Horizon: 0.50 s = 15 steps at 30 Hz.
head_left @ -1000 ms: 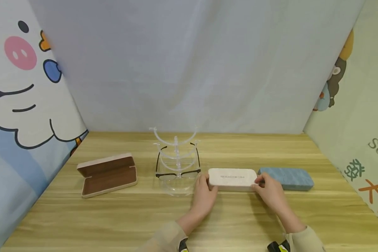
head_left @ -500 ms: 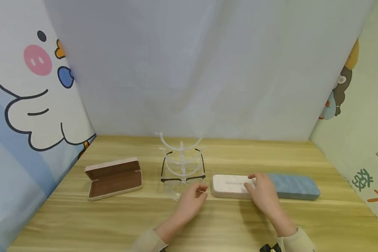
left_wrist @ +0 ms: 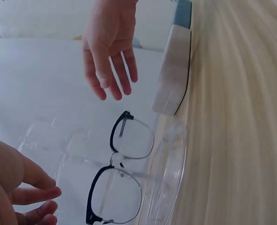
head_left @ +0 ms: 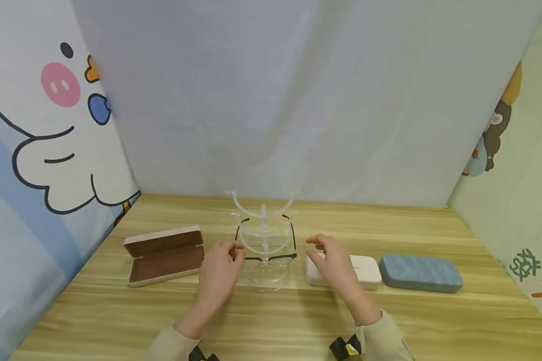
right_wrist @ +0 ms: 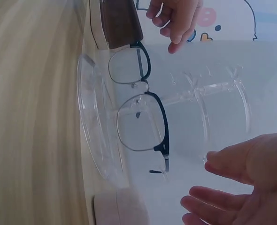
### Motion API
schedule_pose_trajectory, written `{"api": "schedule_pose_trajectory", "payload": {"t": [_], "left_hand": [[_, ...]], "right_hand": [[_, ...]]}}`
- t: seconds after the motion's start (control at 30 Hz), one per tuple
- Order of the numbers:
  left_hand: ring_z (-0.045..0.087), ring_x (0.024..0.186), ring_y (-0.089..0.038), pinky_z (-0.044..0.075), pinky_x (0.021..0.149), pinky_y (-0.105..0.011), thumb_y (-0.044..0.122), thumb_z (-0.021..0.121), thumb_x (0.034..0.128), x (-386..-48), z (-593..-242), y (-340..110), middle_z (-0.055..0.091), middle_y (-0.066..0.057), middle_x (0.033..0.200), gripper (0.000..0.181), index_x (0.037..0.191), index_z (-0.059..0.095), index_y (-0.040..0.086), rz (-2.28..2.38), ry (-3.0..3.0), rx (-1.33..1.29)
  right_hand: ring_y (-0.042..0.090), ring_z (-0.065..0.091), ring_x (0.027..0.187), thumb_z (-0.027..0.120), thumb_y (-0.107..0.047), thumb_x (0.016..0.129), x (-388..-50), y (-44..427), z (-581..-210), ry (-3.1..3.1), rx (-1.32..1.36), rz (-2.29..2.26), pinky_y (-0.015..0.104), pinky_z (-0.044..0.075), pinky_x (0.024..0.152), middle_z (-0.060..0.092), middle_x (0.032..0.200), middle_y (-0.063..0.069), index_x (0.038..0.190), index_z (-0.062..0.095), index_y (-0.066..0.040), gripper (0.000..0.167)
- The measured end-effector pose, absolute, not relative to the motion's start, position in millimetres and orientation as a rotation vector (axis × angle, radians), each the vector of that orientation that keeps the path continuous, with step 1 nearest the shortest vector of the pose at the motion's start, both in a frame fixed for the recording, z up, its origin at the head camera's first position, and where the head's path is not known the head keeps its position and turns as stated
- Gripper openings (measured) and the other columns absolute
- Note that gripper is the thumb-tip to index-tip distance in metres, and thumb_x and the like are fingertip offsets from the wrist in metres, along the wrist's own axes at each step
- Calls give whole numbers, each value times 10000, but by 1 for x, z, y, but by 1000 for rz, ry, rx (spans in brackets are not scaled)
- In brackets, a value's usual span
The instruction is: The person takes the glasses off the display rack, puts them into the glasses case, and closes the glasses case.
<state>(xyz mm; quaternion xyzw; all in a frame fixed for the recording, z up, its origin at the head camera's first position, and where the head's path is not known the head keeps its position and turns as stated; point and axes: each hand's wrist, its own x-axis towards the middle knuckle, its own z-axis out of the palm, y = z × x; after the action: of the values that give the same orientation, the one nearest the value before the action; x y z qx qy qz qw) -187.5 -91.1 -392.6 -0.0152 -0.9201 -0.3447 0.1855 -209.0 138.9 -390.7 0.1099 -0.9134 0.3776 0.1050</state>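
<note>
Dark-browed eyeglasses (head_left: 280, 257) rest on a clear tiered display stand (head_left: 265, 228) in the middle of the table. My left hand (head_left: 221, 268) hovers at the left of the glasses, its fingers loosely bent and holding nothing. On the other side my right hand (head_left: 336, 263) hangs above the white glasses case (head_left: 366, 271), fingers relaxed. The left wrist view shows the right hand (left_wrist: 111, 51) apart from the glasses (left_wrist: 115, 192). In the right wrist view both hands flank the stand (right_wrist: 199, 93), and neither touches the glasses frame.
An open glasses case (head_left: 167, 260) with a brown lining lies to the left. A closed blue case (head_left: 422, 273) stands right of the white one. Behind the wooden table (head_left: 271, 331) hangs a pale cloth (head_left: 271, 100), with printed cloths at both sides.
Both hands have let go of the white case and moved left. The left hand is now left of the glasses, the right hand over the white case's left part.
</note>
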Motion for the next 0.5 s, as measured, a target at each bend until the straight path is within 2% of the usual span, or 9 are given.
{"api": "schedule_pose_trajectory", "payload": {"t": [0.1, 0.3, 0.4, 0.5], "left_hand": [[521, 782, -211, 422, 589, -295, 184, 625, 839, -191, -391, -103, 593, -90, 884, 162, 957, 695, 99, -923, -2646, -32], [555, 859, -258, 458, 594, -331, 200, 615, 855, -194, -396, -110, 591, -139, 1009, 186, 998, 689, 106, -944, -2794, -93], [552, 718, -200, 429, 550, -308, 178, 594, 863, -196, -397, -108, 630, -99, 991, 176, 991, 686, 101, -988, -2832, -103], [488, 583, -138, 365, 488, -264, 145, 587, 853, -196, -399, -106, 662, -71, 941, 173, 981, 685, 83, -1014, -2854, -113]], "right_hand": [[276, 602, 982, 571, -128, 893, -208, 131, -395, -2721, 358, 1167, 407, 501, 823, 611, 1137, 96, 1115, 607, -66, 233], [256, 622, 940, 532, -121, 917, -205, 125, -406, -2789, 409, 1222, 364, 522, 753, 613, 1145, 93, 1169, 596, -121, 261], [248, 613, 963, 520, -128, 924, -205, 125, -409, -2801, 413, 1271, 355, 516, 754, 615, 1142, 75, 1206, 579, -145, 289], [242, 606, 972, 517, -133, 926, -206, 125, -411, -2798, 408, 1321, 368, 509, 778, 621, 1119, 64, 1214, 572, -134, 292]]}}
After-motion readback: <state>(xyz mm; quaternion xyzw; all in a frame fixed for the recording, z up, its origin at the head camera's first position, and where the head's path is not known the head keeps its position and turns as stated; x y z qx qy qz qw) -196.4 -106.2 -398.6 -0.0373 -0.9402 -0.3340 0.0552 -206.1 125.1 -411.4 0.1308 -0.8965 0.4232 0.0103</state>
